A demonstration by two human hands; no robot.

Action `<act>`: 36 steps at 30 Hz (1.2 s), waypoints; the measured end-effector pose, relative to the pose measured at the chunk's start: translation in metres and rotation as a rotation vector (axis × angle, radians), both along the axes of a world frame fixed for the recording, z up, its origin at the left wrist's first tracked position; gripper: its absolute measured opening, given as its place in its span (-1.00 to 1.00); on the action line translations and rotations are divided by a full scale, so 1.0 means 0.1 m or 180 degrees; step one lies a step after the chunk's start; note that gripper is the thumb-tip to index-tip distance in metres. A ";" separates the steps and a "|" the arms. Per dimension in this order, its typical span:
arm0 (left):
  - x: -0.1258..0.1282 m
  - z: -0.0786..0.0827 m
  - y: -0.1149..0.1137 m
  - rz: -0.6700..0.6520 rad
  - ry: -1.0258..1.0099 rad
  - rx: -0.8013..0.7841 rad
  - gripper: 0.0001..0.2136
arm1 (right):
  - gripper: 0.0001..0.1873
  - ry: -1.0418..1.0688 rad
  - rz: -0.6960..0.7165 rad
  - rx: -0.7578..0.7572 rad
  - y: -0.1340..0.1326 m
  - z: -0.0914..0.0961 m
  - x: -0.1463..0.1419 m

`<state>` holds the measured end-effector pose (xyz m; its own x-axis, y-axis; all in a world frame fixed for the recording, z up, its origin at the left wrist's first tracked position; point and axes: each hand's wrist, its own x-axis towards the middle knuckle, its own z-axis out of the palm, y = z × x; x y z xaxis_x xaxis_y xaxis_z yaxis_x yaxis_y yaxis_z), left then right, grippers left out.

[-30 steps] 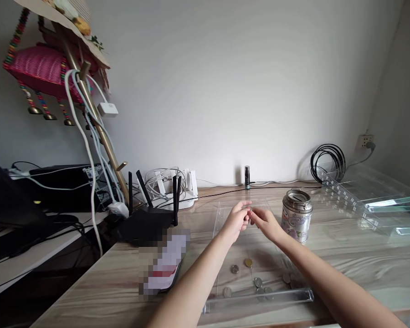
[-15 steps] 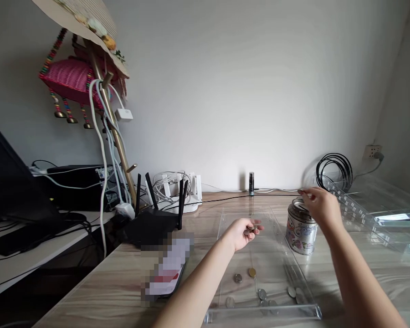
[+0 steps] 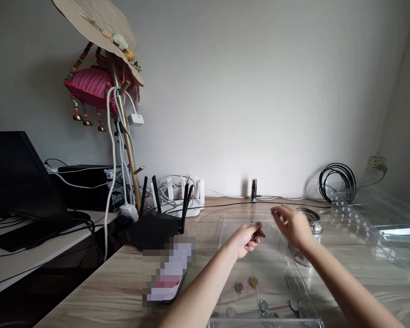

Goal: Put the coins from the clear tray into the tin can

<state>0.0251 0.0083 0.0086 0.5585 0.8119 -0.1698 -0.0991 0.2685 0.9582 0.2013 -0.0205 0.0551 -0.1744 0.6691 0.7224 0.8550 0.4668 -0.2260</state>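
My left hand (image 3: 248, 240) is closed around coins (image 3: 258, 224), one showing at the fingertips, above a clear plastic tray (image 3: 264, 323). My right hand (image 3: 292, 225) is between the left hand and a round floral tin (image 3: 315, 220), partly covering the tin. Its thumb and fingers are curved and apart, slightly blurred, and no coin shows between them. Several silver coins (image 3: 264, 305) and a gold-coloured coin (image 3: 253, 282) lie toward the near end of the tray.
A phone (image 3: 171, 278), blurred out, lies left of the tray. Behind it stand a black router (image 3: 157, 228) and a white router (image 3: 191, 207) with cables. A clear plastic case (image 3: 379, 228) is at the right, near a coiled black cable (image 3: 338, 182). A small dark bottle (image 3: 253, 190) stands by the wall.
My right hand has moved left from above the tin toward my left hand, and the coin its fingers pinched is no longer visible. The view has shifted slightly.
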 end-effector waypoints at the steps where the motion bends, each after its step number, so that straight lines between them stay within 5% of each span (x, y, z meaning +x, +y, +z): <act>1: 0.01 0.00 -0.01 -0.0133 0.0006 -0.0015 -0.69 | -0.68 0.0067 0.0230 -0.0161 -0.02 -0.09 -0.12; 6: 0.02 0.05 -0.06 -0.0654 0.0060 -0.0138 -0.83 | -0.63 0.0588 0.1086 -0.1042 -0.02 -0.45 -0.31; 9: 0.01 0.08 -0.08 -0.0761 0.0118 -0.0264 -0.86 | -0.69 0.0746 0.1041 -0.1016 -0.01 -0.46 -0.25; 12: 0.01 0.07 -0.08 -0.0751 0.0059 -0.0275 -0.90 | -0.74 0.0632 0.0590 -0.0467 -0.04 -0.32 -0.10; 15: 0.01 0.03 -0.05 -0.0583 -0.0036 -0.0373 -0.86 | -0.76 0.0604 -0.0496 0.0046 -0.04 -0.12 0.20; 18: 0.01 -0.01 0.00 -0.0380 -0.0085 -0.0515 -0.84 | -0.79 0.0603 -0.1360 -0.0154 0.02 0.02 0.57; 21: 0.00 -0.03 0.03 -0.0179 -0.0048 -0.0513 -0.84 | -0.79 0.0609 -0.1511 -0.0720 0.10 0.05 0.84; 25: 0.00 -0.04 0.05 -0.0027 0.0034 -0.0270 -0.83 | -0.75 0.0617 -0.1394 -0.0839 0.12 0.03 0.89; 28: 0.01 -0.04 0.04 0.0099 0.0108 -0.0093 -0.82 | -0.71 0.0680 -0.1227 0.0073 0.05 0.00 0.71; 31: 0.03 -0.02 0.01 0.0244 0.0141 0.0022 -0.77 | -0.73 0.0501 -0.0414 0.0650 -0.07 -0.09 0.37; 36: 0.04 0.01 -0.04 0.0085 0.0153 0.0230 -0.75 | -0.72 0.0192 0.0781 -0.0505 -0.14 -0.34 -0.20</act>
